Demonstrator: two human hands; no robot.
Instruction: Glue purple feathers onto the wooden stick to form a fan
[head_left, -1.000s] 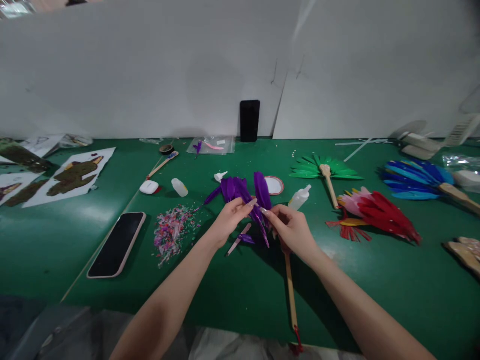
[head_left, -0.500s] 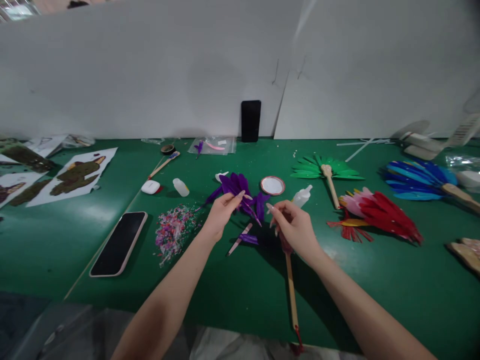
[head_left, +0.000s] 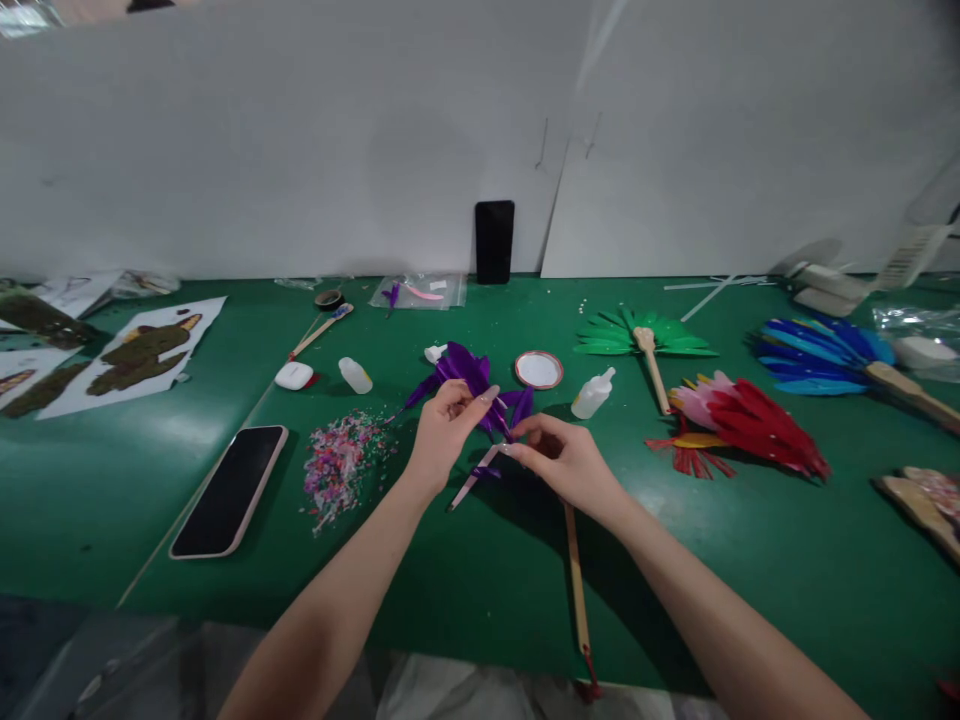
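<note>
My left hand (head_left: pixel 442 432) pinches a bunch of purple feathers (head_left: pixel 471 375) above the green table (head_left: pixel 480 560), fingers closed on them. My right hand (head_left: pixel 562 462) is closed round the top of a wooden fan handle (head_left: pixel 575 585) that runs back toward me and ends in a red tassel. Its fingertips reach left toward a loose purple feather with a pale quill (head_left: pixel 474 477) lying under the hands. The feather bunch meets the handle's top between the two hands.
A phone (head_left: pixel 229 490) lies at the left beside a heap of coloured confetti (head_left: pixel 341 462). Glue bottles (head_left: pixel 592 394), a round lid (head_left: pixel 538 369), green (head_left: pixel 645 336), red (head_left: pixel 742 425) and blue (head_left: pixel 821 350) feather fans sit behind and right. A black phone (head_left: pixel 494 241) leans on the white wall.
The purple feathers have dropped from upright to low near the table. My right hand has moved down and left, its fingertips now close to the loose feather.
</note>
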